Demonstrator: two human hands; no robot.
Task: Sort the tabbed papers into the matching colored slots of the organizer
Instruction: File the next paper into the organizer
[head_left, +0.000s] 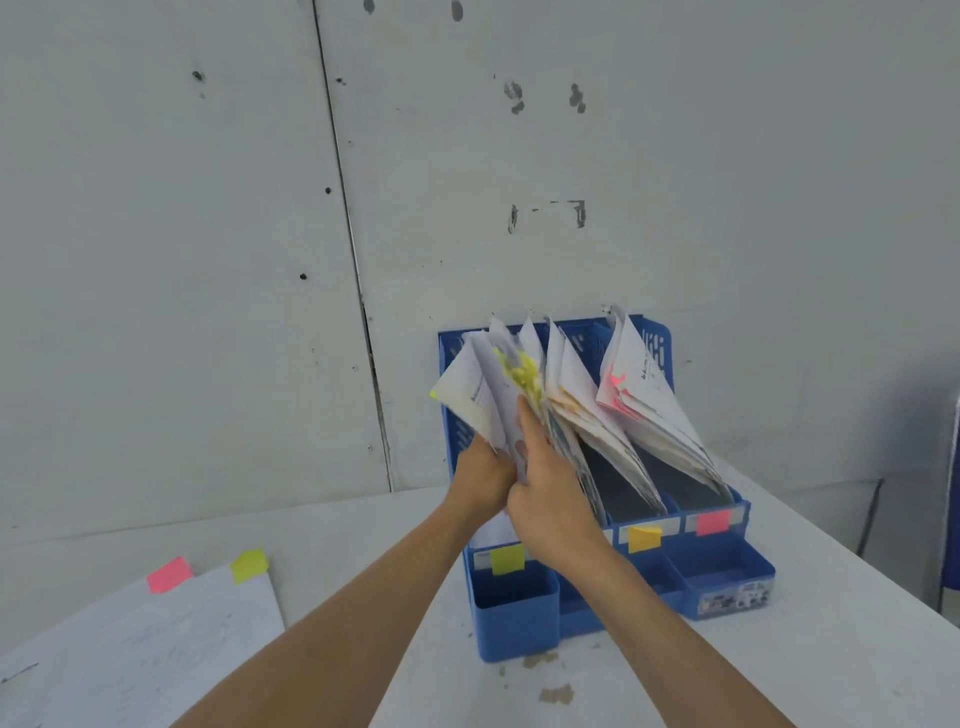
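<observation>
A blue organizer (727, 577) stands against the wall with yellow (507, 560), orange (644, 538) and pink (712, 521) labels on its slots. Yellow-tabbed papers (467, 389) lean in the left slot. My left hand (480, 475) grips their lower left edge. My right hand (550, 493) holds the same bundle from the right, fingers up along the sheets. Orange-tabbed papers (576, 400) fill the middle slot and pink-tabbed papers (639, 379) the right one.
At the lower left of the white table lie loose sheets (140, 654), one with a pink tab (169, 574) and one with a yellow tab (249, 565). The wall stands right behind the organizer. The table's right edge (852, 561) runs diagonally.
</observation>
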